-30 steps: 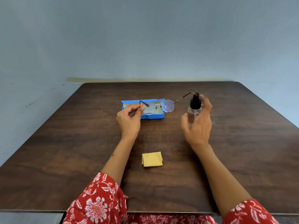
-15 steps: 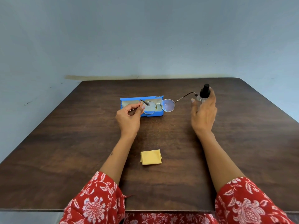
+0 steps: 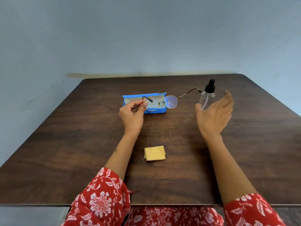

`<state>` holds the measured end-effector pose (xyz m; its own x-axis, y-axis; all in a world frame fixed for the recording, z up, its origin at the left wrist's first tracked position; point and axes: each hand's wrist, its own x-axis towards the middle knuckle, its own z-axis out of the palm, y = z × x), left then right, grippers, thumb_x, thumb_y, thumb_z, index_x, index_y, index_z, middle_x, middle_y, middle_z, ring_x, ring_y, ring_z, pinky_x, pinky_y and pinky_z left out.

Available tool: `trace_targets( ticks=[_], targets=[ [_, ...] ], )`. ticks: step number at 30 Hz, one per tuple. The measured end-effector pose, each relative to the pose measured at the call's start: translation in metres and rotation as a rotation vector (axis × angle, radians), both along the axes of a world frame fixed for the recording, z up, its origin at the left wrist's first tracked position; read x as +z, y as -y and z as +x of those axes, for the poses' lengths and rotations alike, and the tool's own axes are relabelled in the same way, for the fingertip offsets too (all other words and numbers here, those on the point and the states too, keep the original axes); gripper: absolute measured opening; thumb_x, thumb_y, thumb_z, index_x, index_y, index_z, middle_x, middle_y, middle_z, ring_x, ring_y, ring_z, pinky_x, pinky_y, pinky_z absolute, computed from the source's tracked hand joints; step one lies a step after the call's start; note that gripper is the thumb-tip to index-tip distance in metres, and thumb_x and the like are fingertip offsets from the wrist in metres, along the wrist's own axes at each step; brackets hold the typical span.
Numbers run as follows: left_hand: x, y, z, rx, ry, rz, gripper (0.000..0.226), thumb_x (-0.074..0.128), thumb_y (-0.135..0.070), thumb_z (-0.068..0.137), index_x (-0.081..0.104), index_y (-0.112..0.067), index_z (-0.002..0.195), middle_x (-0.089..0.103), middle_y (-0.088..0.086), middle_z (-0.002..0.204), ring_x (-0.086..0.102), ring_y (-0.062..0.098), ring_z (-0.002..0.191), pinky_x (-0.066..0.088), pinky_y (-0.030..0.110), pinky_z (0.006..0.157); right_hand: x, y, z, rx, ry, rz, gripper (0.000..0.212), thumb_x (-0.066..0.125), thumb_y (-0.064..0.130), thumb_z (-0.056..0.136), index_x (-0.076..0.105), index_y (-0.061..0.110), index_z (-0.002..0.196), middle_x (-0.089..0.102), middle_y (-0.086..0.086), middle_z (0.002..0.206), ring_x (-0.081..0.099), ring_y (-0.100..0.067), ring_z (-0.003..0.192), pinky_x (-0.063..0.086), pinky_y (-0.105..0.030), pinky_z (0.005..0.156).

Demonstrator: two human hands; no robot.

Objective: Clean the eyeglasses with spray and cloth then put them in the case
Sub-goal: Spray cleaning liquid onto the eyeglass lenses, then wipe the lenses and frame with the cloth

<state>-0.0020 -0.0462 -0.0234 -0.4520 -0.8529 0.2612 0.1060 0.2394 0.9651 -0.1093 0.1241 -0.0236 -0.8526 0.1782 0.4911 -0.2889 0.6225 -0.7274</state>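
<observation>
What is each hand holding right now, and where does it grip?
The left hand pinches the eyeglasses at the left temple arm, beside the lens. The right hand is open, holding nothing, beside the spray bottle.

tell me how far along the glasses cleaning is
Done: nothing shows finished, though the spray bottle stands upright beside the open right hand. In hand: the left hand pinches the eyeglasses over the open blue case. Left: wiping with the folded yellow cloth, then casing them.

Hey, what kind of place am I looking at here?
Probably a plain room indoors, set up for a tabletop task: a dark wooden table pushed against a bare pale blue wall, holding only eyeglass-cleaning items.
</observation>
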Motion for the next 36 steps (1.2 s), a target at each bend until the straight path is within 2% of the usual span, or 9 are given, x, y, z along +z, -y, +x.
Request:
trace_targets(
  ticks=[3, 7, 10, 14, 19, 22, 24, 31, 36],
  targets=[
    [0.001, 0.000, 0.000, 0.005, 0.002, 0.007, 0.023, 0.072, -0.012, 0.079, 0.070, -0.008, 0.102, 0.072, 0.003, 0.095, 0.068, 0.009, 0.091, 0.058, 0.033, 0.082, 0.011, -0.004, 0.022, 0.012, 0.004, 0.009, 0.037, 0.062, 0.024, 0.076, 0.052, 0.010, 0.109, 0.049, -0.013, 0.115, 0.049, -0.034, 0.105, 0.038, -0.040, 0.083],
    [0.002, 0.001, 0.001, -0.009, -0.013, 0.030, 0.022, 0.073, -0.011, 0.079, 0.071, -0.009, 0.100, 0.072, 0.004, 0.095, 0.069, 0.013, 0.091, 0.057, 0.035, 0.083, 0.018, -0.006, 0.057, 0.290, 0.198, 0.015, 0.005, 0.061, 0.027, 0.079, 0.057, 0.024, 0.080, 0.061, 0.006, 0.086, 0.054, -0.019, 0.082, 0.040, -0.030, 0.072],
    [0.002, 0.000, 0.003, -0.011, -0.015, 0.008, 0.021, 0.072, -0.009, 0.079, 0.071, -0.007, 0.100, 0.072, 0.004, 0.094, 0.069, 0.011, 0.089, 0.057, 0.031, 0.082, 0.020, 0.000, 0.077, 0.603, 0.352, 0.169, 0.016, 0.072, 0.034, 0.075, 0.057, 0.028, 0.072, 0.060, 0.013, 0.073, 0.060, -0.014, 0.081, 0.049, -0.031, 0.077],
    [0.004, -0.003, 0.003, -0.007, -0.025, -0.005, 0.021, 0.072, -0.007, 0.079, 0.070, -0.005, 0.100, 0.071, 0.002, 0.091, 0.067, 0.004, 0.085, 0.057, 0.027, 0.081, 0.025, 0.010, 0.089, 0.982, 0.619, 0.447, 0.030, 0.079, 0.037, 0.073, 0.057, 0.027, 0.091, 0.059, 0.010, 0.091, 0.057, -0.009, 0.085, 0.049, -0.027, 0.080],
    [0.004, -0.003, 0.001, -0.015, -0.021, 0.010, 0.018, 0.072, -0.006, 0.079, 0.071, -0.008, 0.097, 0.071, 0.000, 0.089, 0.068, 0.006, 0.086, 0.057, 0.029, 0.081, 0.028, 0.022, 0.098, 1.072, 0.652, 0.650, 0.050, 0.080, 0.028, 0.073, 0.055, 0.022, 0.117, 0.053, 0.007, 0.097, 0.055, -0.013, 0.092, 0.048, -0.029, 0.083],
    [0.001, -0.003, 0.001, -0.029, -0.011, 0.012, 0.017, 0.072, -0.005, 0.079, 0.071, -0.009, 0.095, 0.071, 0.001, 0.088, 0.069, 0.007, 0.086, 0.057, 0.028, 0.081, 0.024, 0.024, 0.097, 1.110, 0.671, 0.569, 0.021, 0.083, 0.025, 0.070, 0.063, 0.027, 0.079, 0.059, 0.008, 0.078, 0.058, -0.010, 0.078, 0.050, -0.027, 0.073],
    [0.000, -0.002, 0.000, -0.039, -0.018, 0.018, 0.016, 0.072, -0.004, 0.078, 0.071, -0.011, 0.093, 0.072, 0.002, 0.088, 0.069, 0.010, 0.086, 0.057, 0.029, 0.080, 0.020, 0.022, 0.092, 1.151, 0.658, 0.471, 0.022, 0.083, 0.021, 0.068, 0.062, 0.027, 0.068, 0.064, 0.006, 0.075, 0.057, -0.007, 0.070, 0.050, -0.028, 0.068],
    [-0.004, -0.005, -0.002, -0.066, -0.043, 0.026, 0.021, 0.072, -0.004, 0.077, 0.070, -0.025, 0.076, 0.073, -0.001, 0.082, 0.071, 0.012, 0.081, 0.056, 0.031, 0.079, 0.018, 0.009, 0.077, 1.130, 0.858, -0.273, 0.018, 0.073, -0.004, 0.076, 0.065, 0.009, 0.084, 0.066, -0.006, 0.077, 0.063, -0.010, 0.062, 0.055, -0.024, 0.051],
    [-0.006, -0.010, -0.001, -0.067, -0.012, 0.018, 0.024, 0.072, -0.005, 0.077, 0.070, -0.028, 0.075, 0.072, -0.006, 0.079, 0.071, 0.010, 0.079, 0.057, 0.033, 0.081, 0.012, 0.020, 0.060, 0.774, 0.307, -0.397, 0.020, 0.075, 0.003, 0.074, 0.071, 0.021, 0.080, 0.071, -0.001, 0.082, 0.064, -0.011, 0.072, 0.054, -0.024, 0.061]
  ],
)
